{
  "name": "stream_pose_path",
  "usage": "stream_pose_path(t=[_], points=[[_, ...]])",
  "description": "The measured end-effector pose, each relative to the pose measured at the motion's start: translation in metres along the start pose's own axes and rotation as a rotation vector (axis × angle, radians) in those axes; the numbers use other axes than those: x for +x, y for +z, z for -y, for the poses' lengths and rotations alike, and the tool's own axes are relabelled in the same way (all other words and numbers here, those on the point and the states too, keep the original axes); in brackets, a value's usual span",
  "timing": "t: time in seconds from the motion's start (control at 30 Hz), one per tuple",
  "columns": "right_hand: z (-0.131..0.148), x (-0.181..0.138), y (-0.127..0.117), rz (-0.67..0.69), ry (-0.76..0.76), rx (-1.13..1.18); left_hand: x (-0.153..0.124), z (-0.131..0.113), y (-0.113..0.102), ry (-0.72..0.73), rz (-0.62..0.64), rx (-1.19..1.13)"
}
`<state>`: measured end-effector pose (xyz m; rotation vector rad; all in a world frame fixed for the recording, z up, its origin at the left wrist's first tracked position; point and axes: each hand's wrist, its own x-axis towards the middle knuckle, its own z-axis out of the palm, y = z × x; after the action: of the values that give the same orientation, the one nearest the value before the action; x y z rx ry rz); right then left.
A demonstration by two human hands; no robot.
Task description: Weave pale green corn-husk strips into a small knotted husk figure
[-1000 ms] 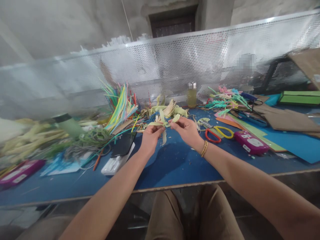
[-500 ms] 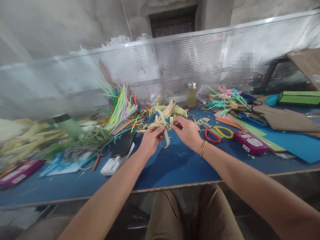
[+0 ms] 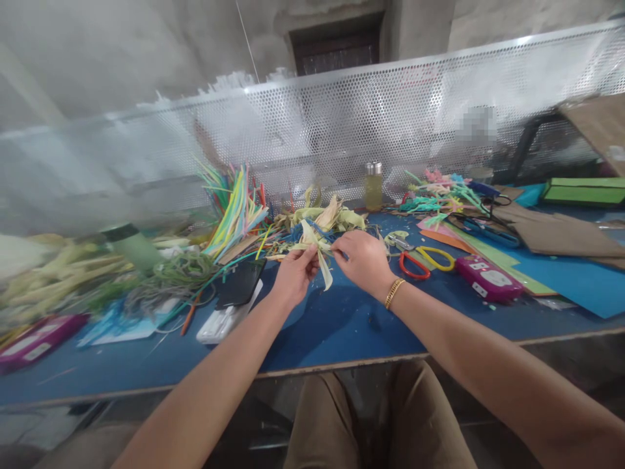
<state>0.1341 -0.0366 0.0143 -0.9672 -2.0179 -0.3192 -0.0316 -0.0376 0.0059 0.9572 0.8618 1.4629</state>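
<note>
My left hand and my right hand meet above the blue table, both pinched on a small bundle of pale yellow-green leaf strips. One strip hangs down between the hands. A gold bracelet sits on my right wrist. Behind the hands lies a heap of the same dried leaf strips.
Red and yellow scissors and a purple case lie to the right. A black phone on a white box sits left of my hands. Coloured sticks, a glass bottle and a perforated metal screen stand behind.
My hands have drawn closer together and the right hand has closed over the bundle; the hanging strip now droops lower between them.
</note>
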Motion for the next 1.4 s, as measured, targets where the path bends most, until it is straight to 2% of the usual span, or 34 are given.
stream_pose_path(t=[0.27,0.43,0.67,0.87,0.97,1.07,1.2,1.4], points=[[0.002,0.002,-0.005,0.069,-0.180,-0.116,0.011,0.006,-0.008,0.020,-0.062,-0.078],[0.008,0.001,-0.008,0.071,-0.288,-0.127,0.008,0.004,-0.005,0.043,-0.058,-0.088],[0.014,0.002,-0.012,0.083,-0.278,-0.215,0.005,0.002,-0.003,0.062,-0.110,-0.083],[0.018,0.002,-0.014,0.094,-0.272,-0.252,0.006,0.000,-0.003,-0.134,-0.123,-0.154],[0.018,0.001,-0.013,0.079,-0.258,-0.233,0.006,0.003,-0.003,-0.064,-0.114,-0.079],[0.019,0.000,-0.010,0.065,-0.214,-0.152,0.005,0.006,-0.002,0.087,-0.124,0.066],[0.017,-0.002,-0.001,0.020,-0.037,0.146,0.000,0.005,0.000,0.253,-0.126,0.277],[0.011,-0.004,0.012,-0.027,0.208,0.560,-0.010,-0.001,0.004,0.335,-0.040,0.500]])
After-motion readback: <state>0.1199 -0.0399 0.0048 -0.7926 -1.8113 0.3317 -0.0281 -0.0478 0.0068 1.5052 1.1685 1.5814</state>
